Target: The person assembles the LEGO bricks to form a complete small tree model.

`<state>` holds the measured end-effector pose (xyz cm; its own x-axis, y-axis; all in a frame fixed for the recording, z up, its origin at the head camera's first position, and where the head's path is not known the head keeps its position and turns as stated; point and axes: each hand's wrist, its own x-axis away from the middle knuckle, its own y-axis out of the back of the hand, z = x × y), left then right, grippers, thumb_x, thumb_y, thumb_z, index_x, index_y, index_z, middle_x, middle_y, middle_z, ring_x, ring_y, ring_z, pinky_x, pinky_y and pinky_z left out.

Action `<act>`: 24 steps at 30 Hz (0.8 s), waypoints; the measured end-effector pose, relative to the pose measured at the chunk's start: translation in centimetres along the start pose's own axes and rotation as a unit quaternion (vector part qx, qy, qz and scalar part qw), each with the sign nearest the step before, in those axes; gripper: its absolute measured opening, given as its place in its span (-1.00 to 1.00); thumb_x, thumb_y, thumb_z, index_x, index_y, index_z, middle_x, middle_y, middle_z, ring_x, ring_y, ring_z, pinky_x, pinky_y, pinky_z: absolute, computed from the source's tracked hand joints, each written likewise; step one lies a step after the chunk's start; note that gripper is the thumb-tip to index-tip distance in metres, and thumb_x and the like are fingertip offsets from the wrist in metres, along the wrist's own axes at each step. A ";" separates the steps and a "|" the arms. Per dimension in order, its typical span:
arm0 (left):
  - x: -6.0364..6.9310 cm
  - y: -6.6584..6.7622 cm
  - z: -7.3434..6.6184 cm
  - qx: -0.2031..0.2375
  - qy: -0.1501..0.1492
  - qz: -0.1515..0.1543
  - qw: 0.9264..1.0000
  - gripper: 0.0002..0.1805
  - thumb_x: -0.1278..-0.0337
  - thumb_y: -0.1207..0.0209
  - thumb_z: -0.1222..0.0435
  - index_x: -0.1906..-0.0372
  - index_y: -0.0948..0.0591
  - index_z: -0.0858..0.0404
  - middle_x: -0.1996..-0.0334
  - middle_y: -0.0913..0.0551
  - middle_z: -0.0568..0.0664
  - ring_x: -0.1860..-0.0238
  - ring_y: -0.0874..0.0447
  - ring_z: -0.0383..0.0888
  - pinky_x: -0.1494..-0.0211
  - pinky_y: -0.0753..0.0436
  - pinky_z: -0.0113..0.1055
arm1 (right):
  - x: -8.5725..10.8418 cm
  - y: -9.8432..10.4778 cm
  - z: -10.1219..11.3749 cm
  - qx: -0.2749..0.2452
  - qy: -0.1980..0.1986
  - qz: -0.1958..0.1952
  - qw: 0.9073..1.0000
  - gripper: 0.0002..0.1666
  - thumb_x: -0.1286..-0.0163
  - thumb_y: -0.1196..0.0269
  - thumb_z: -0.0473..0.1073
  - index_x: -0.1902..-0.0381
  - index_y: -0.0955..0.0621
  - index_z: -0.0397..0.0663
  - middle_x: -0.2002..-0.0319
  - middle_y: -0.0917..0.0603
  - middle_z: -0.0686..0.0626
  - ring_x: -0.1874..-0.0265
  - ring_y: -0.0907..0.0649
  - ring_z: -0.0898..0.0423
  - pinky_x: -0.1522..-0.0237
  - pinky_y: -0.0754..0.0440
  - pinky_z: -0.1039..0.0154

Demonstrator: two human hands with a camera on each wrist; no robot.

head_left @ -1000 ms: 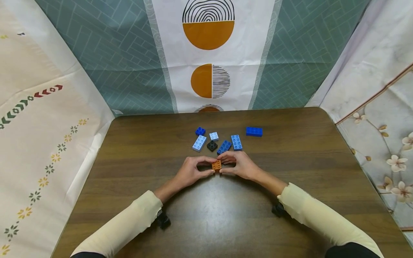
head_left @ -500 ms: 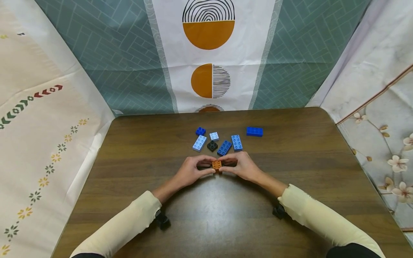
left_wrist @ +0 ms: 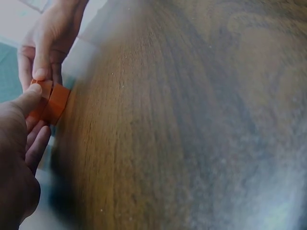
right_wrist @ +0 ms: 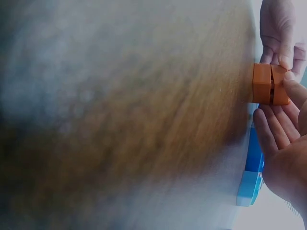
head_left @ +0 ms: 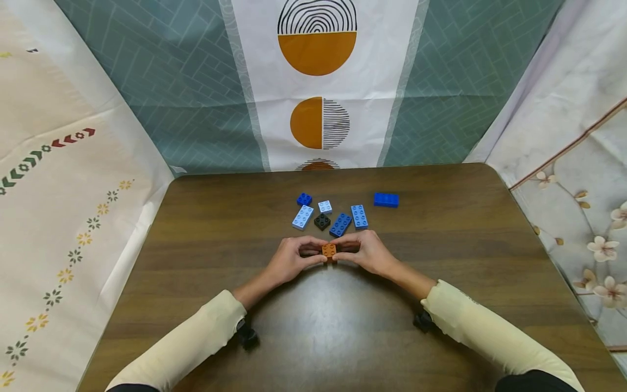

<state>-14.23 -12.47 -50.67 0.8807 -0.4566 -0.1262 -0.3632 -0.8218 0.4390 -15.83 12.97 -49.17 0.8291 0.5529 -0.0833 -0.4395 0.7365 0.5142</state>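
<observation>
Two orange bricks (head_left: 329,250) (right_wrist: 262,84) stand one on top of the other on the table, between the two hands. A thin, uneven gap shows between them in the right wrist view. The left hand (head_left: 288,261) (left_wrist: 17,148) pinches the upper brick from the left with thumb and fingers. From the other side the right hand (head_left: 370,253) (right_wrist: 288,158) pinches the same brick, its thumb on the near face. The fingertips of both hands nearly meet around it.
Beyond the hands lie a black brick (head_left: 321,221), a light blue long brick (head_left: 302,217), a small pale brick (head_left: 325,207), a small blue brick (head_left: 304,199), and blue long bricks (head_left: 340,224) (head_left: 359,216) (head_left: 386,200). Patterned cloth hangs behind the table (head_left: 220,337).
Over the last second the right hand's fingers have shifted slightly at the orange bricks, uncovering more of the blue brick behind. Both hands keep their hold, and the other bricks lie still.
</observation>
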 end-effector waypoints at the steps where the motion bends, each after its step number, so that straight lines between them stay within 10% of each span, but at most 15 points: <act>1: 0.0 0.0 0.0 -0.001 0.001 0.001 1.000 -0.64 -0.30 -0.46 0.29 -0.17 -0.76 0.19 -0.07 -0.79 0.00 -0.01 -0.82 -0.18 -0.06 -0.75 -0.34 | 0.0 0.0 0.0 -0.001 0.000 0.000 1.000 -0.59 -0.34 -0.54 -0.22 -0.13 -0.78 -0.16 0.00 -0.83 -0.05 0.04 -0.82 0.09 0.01 -0.77 0.21; 24: -0.2 0.0 0.3 0.005 -0.011 0.003 1.000 -0.63 -0.29 -0.47 0.31 -0.18 -0.75 0.18 -0.07 -0.79 -0.03 -0.03 -0.82 -0.18 -0.08 -0.74 -0.34 | -0.1 0.0 0.3 0.026 0.018 -0.002 0.999 -0.58 -0.34 -0.54 -0.22 -0.14 -0.78 -0.13 -0.02 -0.82 -0.05 -0.02 -0.80 0.05 -0.06 -0.76 0.17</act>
<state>-14.47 -12.48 -50.88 0.8714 -0.4694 -0.1429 -0.3720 -0.8219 0.4314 -15.85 12.80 -48.85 0.8168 0.5652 -0.1159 -0.4176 0.7177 0.5573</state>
